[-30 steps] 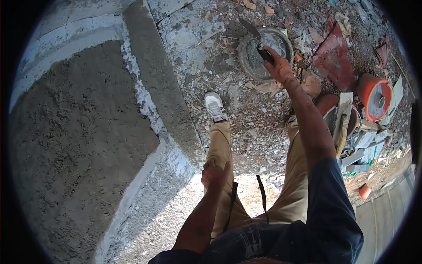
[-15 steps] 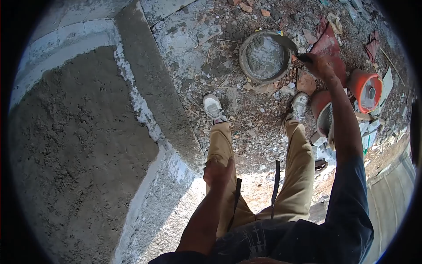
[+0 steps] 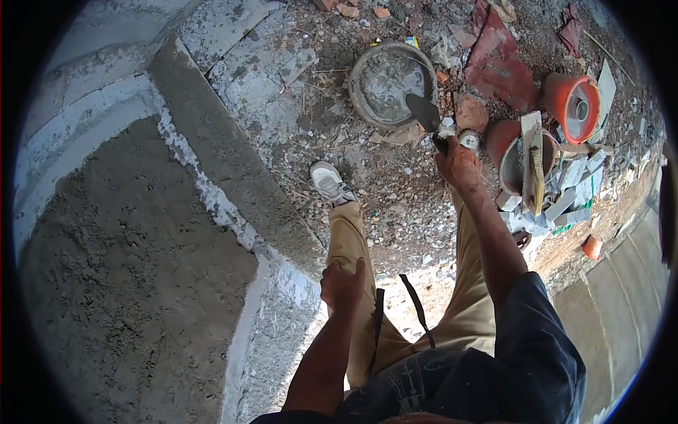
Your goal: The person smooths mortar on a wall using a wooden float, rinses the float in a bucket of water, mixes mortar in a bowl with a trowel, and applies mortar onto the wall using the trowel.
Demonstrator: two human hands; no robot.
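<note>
My right hand (image 3: 459, 164) is closed round the handle of a trowel (image 3: 423, 111). Its dark blade reaches over the near right rim of a round mortar pan (image 3: 358, 95). Wet grey mortar (image 3: 388, 79) lies in the pan. My left hand (image 3: 343, 284) rests at the knee of my tan trousers (image 3: 347, 237), thumb to one side and fingers curled round the cloth. To the left is a broad surface of wet grey mortar (image 3: 134, 268), bordered by a pale rough strip (image 3: 205, 185) and a smooth grey ledge (image 3: 219, 148).
An orange bucket (image 3: 558, 106) stands at the right beside another bucket (image 3: 503, 141) with wooden boards (image 3: 533, 162) across it. Broken tile pieces (image 3: 565, 198) lie below them. A red cloth (image 3: 501, 74) and brick bits litter the gravelly ground round my shoes (image 3: 328, 181).
My right hand has drawn the trowel back toward me and to the left, turning its blade over the pan's near side. My left hand stays at the knee. The view has shifted slightly right.
</note>
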